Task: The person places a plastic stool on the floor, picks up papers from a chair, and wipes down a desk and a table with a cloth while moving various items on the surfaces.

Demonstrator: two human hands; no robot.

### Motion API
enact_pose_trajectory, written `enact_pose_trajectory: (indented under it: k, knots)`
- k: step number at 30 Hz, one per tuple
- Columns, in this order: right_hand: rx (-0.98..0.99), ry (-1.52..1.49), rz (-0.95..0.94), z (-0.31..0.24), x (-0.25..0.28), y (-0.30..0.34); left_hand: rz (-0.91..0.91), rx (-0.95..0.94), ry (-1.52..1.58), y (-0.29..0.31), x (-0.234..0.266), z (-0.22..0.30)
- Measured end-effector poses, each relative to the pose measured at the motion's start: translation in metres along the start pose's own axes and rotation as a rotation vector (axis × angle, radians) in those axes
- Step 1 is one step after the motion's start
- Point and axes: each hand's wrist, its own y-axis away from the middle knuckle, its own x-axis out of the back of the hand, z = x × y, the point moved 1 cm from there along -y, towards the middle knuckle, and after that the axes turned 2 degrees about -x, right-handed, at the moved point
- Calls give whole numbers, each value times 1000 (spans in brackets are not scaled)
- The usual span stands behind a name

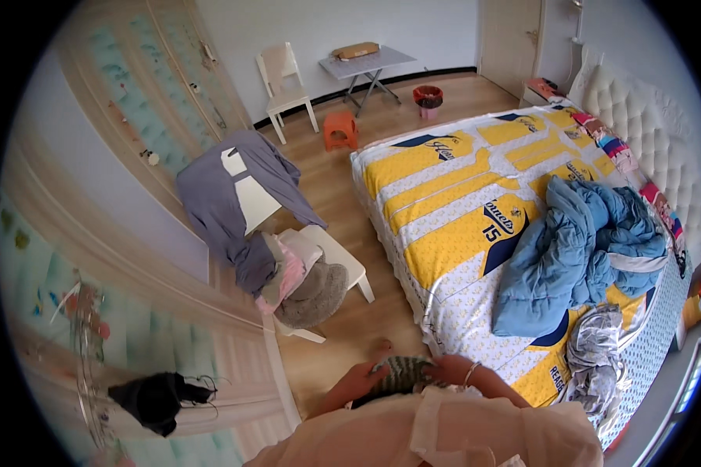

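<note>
Close in front of my body, a dark green and white patterned piece of cloth is stretched between my two hands. My left hand is closed on its left side. My right hand, with a light bracelet at the wrist, is closed on its right side. What the cloth is exactly cannot be told, as its lower part is hidden by my hands and my pale pink top. Something dark shows just under it near my left hand.
A bed with a yellow-and-white sheet stands at right, bearing a blue quilt and silvery grey cloth. At left, a white chair carries clothes and a grey-brown fluffy item. An orange stool and folding table stand farther off.
</note>
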Motion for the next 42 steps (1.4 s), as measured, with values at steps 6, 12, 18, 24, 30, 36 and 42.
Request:
enact_pose_trajectory:
  k: [6,12,18,24,30,36,42]
  knots:
    - [-123,-174,167,-19,103,-80,-102,-148,-47,-133,108,36]
    - [-233,-247,338,19,173,-134,-96,-331,-67,-261,149,71]
    - [-168,-279,406,50,262,-201,-138,-387,-146,-370,190,110]
    - [-178,-377,429,69,337,-249,-205,-472,-163,-442,219,140]
    - [-207,-487,468,77,371,-302,-293,-409,-218,-501,262,177]
    - [-251,-601,477,49,436,-390,-415,-401,-263,-587,339,174]
    - [-259,-674,357,5,506,-541,-492,-321,-346,-691,464,155]
